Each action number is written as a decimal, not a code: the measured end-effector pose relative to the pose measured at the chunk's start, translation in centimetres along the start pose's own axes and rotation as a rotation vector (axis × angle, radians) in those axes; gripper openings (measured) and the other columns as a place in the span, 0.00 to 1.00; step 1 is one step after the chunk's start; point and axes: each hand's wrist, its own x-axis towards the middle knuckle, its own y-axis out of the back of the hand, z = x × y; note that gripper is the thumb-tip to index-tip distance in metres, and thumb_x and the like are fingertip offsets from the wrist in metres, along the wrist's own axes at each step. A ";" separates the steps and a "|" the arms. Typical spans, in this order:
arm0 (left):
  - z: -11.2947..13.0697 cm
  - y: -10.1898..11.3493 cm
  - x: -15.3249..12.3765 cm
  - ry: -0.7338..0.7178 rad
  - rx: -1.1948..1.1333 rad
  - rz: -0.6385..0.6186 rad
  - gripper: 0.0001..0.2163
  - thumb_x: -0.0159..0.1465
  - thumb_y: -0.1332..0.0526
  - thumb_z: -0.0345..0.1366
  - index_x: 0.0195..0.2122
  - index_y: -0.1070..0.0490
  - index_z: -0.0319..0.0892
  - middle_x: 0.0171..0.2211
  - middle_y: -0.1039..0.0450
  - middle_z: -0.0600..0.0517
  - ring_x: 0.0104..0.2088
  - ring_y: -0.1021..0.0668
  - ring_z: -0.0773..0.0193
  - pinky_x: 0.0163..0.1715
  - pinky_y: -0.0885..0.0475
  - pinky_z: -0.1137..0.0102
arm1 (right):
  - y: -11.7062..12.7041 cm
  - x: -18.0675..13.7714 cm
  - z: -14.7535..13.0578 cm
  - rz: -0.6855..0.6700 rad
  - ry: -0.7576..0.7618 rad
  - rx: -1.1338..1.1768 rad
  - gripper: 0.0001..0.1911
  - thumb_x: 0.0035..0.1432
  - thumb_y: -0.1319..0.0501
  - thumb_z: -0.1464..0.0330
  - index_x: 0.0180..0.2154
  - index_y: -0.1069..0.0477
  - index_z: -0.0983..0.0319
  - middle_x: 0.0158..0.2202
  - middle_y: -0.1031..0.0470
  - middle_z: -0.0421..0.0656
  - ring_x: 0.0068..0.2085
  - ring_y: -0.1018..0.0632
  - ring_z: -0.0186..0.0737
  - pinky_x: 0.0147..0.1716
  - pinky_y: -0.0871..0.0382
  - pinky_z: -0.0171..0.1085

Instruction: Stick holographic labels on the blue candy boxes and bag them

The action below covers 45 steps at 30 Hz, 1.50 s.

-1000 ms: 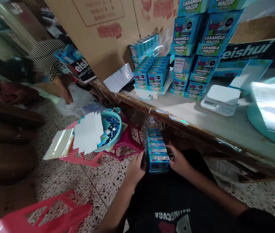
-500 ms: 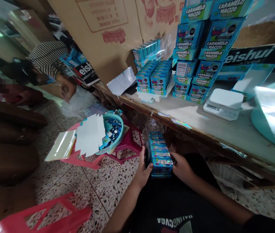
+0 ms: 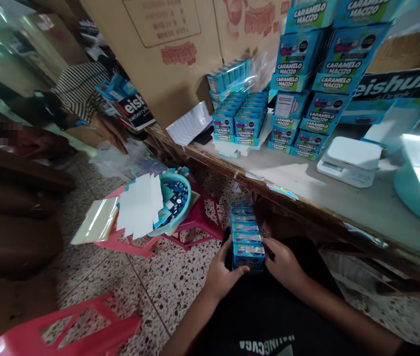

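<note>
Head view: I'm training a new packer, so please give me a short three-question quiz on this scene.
1. True or false: the left hand and right hand both grip the row of blue boxes.
2. The white scale stands on: A the floor, B the workbench, C a cardboard carton.
3. Fill in: the teal bowl sits on a pink ____.
Key: 1 true; 2 B; 3 stool.

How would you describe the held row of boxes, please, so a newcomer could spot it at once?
Find the long counter on the right and look below its front edge. There a row of small blue boxes sits gripped between the left hand and the right hand. Unlike the stacks on the counter, it alone is held.
</note>
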 end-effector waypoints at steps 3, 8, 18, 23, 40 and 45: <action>0.4 0.5 0.4 0.046 0.060 0.017 0.33 0.55 0.30 0.53 0.58 0.32 0.43 0.53 0.23 0.41 0.55 0.23 0.46 0.58 0.30 0.49 | 0.1 0.0 -0.1 0.006 0.000 -0.011 0.22 0.57 0.47 0.76 0.51 0.25 0.63 0.42 0.22 0.50 0.43 0.19 0.48 0.44 0.23 0.43; -0.5 1.3 1.9 0.029 0.069 -0.062 0.53 0.41 0.22 0.52 0.67 0.43 0.43 0.62 0.32 0.38 0.61 0.28 0.42 0.61 0.33 0.49 | 0.6 0.3 -0.3 -0.085 -0.032 0.055 0.31 0.54 0.44 0.76 0.60 0.32 0.61 0.52 0.27 0.50 0.54 0.24 0.49 0.55 0.28 0.49; 0.4 0.2 2.1 0.058 0.218 -0.147 0.47 0.49 0.26 0.35 0.69 0.45 0.47 0.68 0.39 0.41 0.64 0.32 0.46 0.63 0.36 0.51 | -0.2 -0.5 0.6 -0.272 -0.225 0.098 0.44 0.54 0.35 0.71 0.69 0.51 0.64 0.67 0.39 0.55 0.66 0.34 0.51 0.66 0.42 0.54; 1.0 0.5 2.6 0.070 0.282 -0.145 0.43 0.49 0.26 0.36 0.67 0.40 0.47 0.61 0.29 0.43 0.59 0.25 0.48 0.60 0.31 0.54 | -0.1 -0.4 0.3 -0.267 -0.215 -0.006 0.38 0.56 0.35 0.73 0.66 0.44 0.63 0.62 0.32 0.54 0.62 0.28 0.52 0.61 0.35 0.51; -1.8 0.1 2.2 -0.055 0.505 -0.069 0.25 0.59 0.34 0.39 0.57 0.30 0.39 0.51 0.22 0.40 0.55 0.22 0.44 0.57 0.28 0.52 | -0.7 -0.3 1.2 -0.166 -0.089 -0.269 0.25 0.58 0.32 0.69 0.57 0.29 0.60 0.47 0.19 0.48 0.45 0.18 0.48 0.46 0.24 0.41; -2.0 0.2 2.3 -0.083 0.502 -0.061 0.22 0.61 0.36 0.41 0.56 0.29 0.43 0.49 0.20 0.42 0.56 0.22 0.47 0.56 0.28 0.56 | -0.6 -0.2 1.5 -0.144 -0.091 -0.271 0.21 0.59 0.32 0.64 0.54 0.26 0.59 0.48 0.19 0.48 0.46 0.18 0.49 0.47 0.24 0.43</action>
